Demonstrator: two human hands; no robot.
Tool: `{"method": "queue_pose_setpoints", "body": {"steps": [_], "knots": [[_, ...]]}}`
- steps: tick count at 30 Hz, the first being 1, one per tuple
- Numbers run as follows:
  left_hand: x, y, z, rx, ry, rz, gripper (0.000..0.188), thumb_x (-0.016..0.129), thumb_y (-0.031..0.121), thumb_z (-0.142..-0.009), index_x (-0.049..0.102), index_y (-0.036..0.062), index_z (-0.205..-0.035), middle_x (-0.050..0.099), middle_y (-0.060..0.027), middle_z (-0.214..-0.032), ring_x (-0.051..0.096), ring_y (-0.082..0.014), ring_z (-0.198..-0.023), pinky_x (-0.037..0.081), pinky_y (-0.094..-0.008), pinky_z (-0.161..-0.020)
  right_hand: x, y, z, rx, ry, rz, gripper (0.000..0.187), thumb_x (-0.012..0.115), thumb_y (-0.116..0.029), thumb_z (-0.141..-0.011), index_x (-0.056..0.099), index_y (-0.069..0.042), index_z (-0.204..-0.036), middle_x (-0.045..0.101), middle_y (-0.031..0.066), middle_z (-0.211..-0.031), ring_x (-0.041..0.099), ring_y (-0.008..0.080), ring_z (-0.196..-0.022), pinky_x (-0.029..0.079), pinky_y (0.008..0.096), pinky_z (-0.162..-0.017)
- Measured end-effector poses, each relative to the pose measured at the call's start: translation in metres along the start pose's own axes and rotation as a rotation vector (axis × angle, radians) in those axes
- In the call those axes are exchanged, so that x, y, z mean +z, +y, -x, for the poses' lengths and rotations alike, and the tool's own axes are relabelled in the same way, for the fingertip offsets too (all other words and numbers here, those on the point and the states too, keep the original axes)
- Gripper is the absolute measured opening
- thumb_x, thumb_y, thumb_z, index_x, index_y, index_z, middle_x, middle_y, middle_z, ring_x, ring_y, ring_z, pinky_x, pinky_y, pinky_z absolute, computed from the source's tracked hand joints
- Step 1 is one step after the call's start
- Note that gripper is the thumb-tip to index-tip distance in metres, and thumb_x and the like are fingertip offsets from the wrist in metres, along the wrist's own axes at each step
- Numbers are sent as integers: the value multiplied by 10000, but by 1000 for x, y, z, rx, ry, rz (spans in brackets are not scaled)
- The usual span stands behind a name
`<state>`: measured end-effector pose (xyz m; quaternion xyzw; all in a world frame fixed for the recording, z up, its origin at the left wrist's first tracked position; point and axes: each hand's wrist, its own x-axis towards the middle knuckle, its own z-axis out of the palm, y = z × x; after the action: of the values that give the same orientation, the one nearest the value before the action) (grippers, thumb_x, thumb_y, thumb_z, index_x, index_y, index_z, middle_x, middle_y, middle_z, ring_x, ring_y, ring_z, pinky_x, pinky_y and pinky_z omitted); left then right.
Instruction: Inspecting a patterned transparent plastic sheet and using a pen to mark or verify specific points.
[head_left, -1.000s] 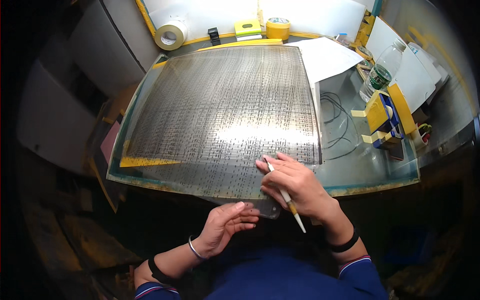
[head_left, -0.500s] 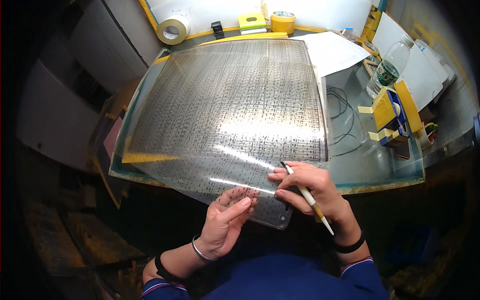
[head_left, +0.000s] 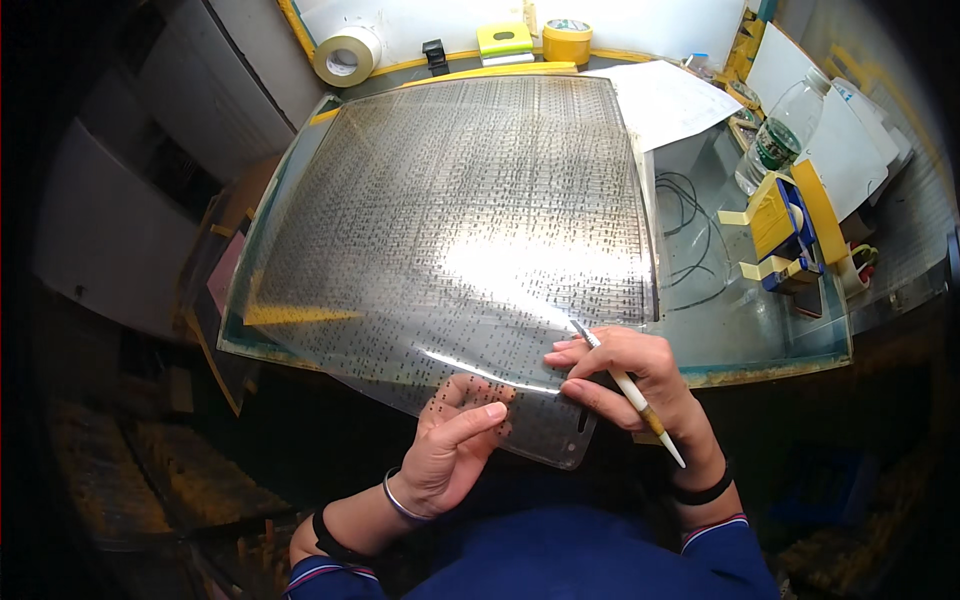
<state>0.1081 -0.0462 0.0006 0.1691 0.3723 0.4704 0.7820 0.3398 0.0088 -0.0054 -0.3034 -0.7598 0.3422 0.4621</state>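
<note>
A clear film sheet [head_left: 400,340] printed with rows of small dark marks bends down over the table's near edge. My left hand [head_left: 442,452] pinches its near edge, thumb on top and fingers showing through from beneath. Closed around a slim white pen-shaped tool [head_left: 628,388] is my right hand [head_left: 655,372]. The tool has a tan band and a dark tip, which points up and left over the film. My right thumb and fingers also touch the sheet near its right corner, beside a slot. More marked film [head_left: 450,170] lies layered behind on the table.
The glass-topped table [head_left: 740,345] carries looped dark wire [head_left: 690,215], a blue and yellow tape dispenser [head_left: 780,235] and a clear bottle [head_left: 785,135] on the right. White paper [head_left: 665,100] lies behind. A tape roll [head_left: 346,57] and yellow tub [head_left: 567,43] stand along the back.
The sheet's near right corner has shifted slightly right and down. My right hand has moved a little right with the tool. My left hand has hardly moved and keeps its pinch.
</note>
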Motion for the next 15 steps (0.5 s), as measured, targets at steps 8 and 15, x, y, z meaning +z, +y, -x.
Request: {"method": "queue_pose_setpoints", "body": {"steps": [8,15], "knots": [[-16,12,-2,-137,-148,-316,257,602,81,-935,581,43,-1189,675,-88,-1013,642,-163,-903,509,-299,-809,1,5,8,69,198,-91,97,726,-6,-828,683,-8,-916,725,139,-924,711,237,-868,549,349,-802],[-5,66,21,-262,-784,-1302,337,688,119,-910,629,-24,-1209,695,-123,-1083,658,-156,-999,516,-291,-897,-28,1,13,260,538,10,93,652,-67,-925,660,14,-970,721,109,-964,659,136,-882,518,255,-796]]}}
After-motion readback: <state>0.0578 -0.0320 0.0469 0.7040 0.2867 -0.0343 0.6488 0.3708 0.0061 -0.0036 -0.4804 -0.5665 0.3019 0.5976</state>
